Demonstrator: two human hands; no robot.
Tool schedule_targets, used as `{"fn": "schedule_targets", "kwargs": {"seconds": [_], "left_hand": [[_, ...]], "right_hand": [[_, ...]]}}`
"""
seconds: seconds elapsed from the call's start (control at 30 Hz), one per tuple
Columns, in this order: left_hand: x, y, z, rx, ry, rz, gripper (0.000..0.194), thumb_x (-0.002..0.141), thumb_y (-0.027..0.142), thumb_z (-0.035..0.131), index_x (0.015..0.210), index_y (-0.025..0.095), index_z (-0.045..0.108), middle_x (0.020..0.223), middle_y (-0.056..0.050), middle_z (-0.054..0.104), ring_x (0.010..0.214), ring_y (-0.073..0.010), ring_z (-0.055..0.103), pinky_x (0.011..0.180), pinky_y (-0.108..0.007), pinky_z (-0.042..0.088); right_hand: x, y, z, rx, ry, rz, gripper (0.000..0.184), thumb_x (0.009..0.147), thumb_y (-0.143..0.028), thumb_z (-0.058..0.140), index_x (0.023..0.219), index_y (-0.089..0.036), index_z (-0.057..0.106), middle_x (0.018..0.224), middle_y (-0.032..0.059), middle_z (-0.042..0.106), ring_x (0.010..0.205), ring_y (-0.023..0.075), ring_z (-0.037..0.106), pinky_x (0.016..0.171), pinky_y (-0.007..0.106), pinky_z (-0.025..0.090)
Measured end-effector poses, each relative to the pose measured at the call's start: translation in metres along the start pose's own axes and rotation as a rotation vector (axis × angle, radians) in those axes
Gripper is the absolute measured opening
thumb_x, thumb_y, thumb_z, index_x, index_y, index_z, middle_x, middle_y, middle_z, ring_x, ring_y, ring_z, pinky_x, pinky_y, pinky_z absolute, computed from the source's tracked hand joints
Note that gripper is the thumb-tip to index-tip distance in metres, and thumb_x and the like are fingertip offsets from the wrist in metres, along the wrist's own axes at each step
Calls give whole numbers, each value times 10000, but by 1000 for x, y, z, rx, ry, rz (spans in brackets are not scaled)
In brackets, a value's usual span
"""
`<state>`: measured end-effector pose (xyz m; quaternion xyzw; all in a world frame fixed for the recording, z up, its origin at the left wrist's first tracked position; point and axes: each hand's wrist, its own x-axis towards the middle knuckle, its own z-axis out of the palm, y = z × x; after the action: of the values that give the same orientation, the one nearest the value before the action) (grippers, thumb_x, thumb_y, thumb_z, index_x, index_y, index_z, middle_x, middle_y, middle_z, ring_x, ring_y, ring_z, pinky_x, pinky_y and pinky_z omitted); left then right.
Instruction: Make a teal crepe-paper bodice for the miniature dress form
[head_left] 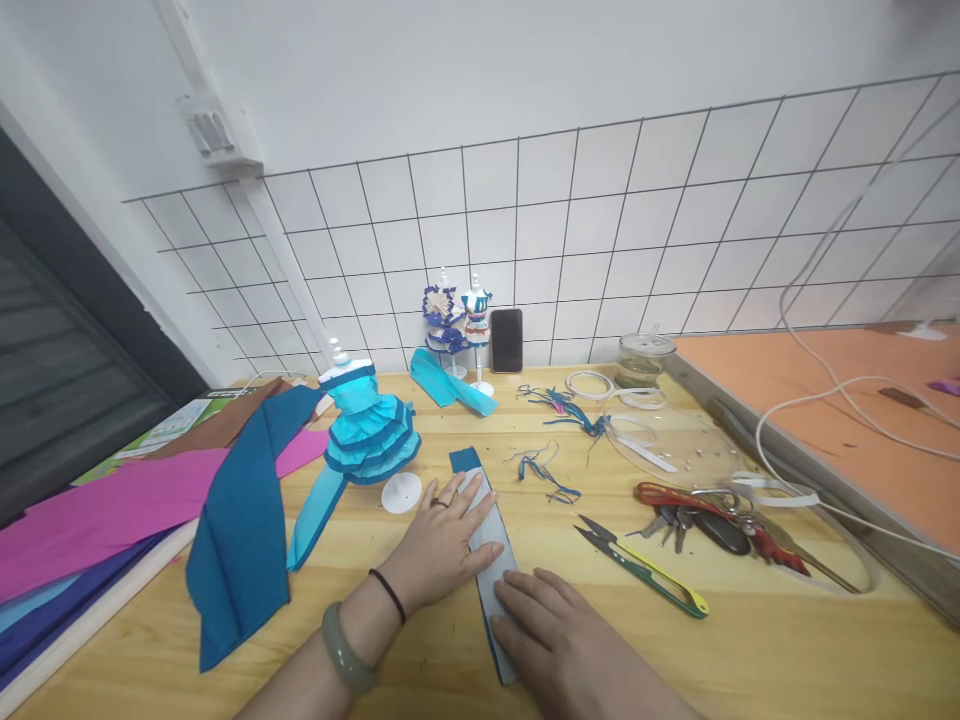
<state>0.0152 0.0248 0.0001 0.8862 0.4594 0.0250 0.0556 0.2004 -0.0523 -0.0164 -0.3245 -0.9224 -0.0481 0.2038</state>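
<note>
A narrow dark teal strip (463,460) lies lengthwise on the wooden table, with a pale grey band (502,530) over most of its face. My left hand (450,540) rests flat across its upper part, fingers spread. Lower down, my right hand (544,620) lies with fingers stretched out over the band's right edge. Just left of them stands a small white dress form in a turquoise ruffled dress (371,430). To the right, thread snips (641,568) with green and yellow handles lie apart from both hands.
Teal crepe paper (244,530) and pink sheets (127,500) are piled at left. Behind stand two small dress forms (478,320), a phone (506,340) and a turquoise strip (450,382). Teal scraps (544,475), keys (679,525) and a white cable (765,440) lie at right.
</note>
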Motion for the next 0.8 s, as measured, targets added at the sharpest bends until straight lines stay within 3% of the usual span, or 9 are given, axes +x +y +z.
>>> {"fn": "schedule_targets", "kwargs": {"seconds": [0.17, 0.53, 0.8], "left_hand": [[0, 0, 1, -39, 19, -25, 726, 800, 612, 296, 1386, 217, 128, 1450, -49, 220, 1327, -254, 136, 1048, -507, 117], [6, -2, -7, -57, -74, -27, 714, 762, 660, 307, 1355, 266, 247, 1455, -67, 190, 1329, -292, 95, 1025, -564, 79], [7, 3, -7, -54, -63, -13, 788, 707, 735, 262, 1357, 289, 234, 1461, -90, 159, 1326, -329, 61, 992, -623, 32]], "right_hand": [[-5, 0, 13, -81, 60, -47, 166, 832, -246, 501, 947, -201, 610, 1053, 29, 673, 975, 198, 600, 821, 296, 457], [-7, -3, 18, -159, 106, -45, 192, 836, -266, 483, 955, -202, 619, 1031, 33, 683, 954, 200, 608, 781, 300, 465], [-3, -4, 10, -117, 97, -43, 190, 824, -247, 495, 957, -191, 619, 1035, 40, 680, 958, 199, 604, 778, 289, 472]]}}
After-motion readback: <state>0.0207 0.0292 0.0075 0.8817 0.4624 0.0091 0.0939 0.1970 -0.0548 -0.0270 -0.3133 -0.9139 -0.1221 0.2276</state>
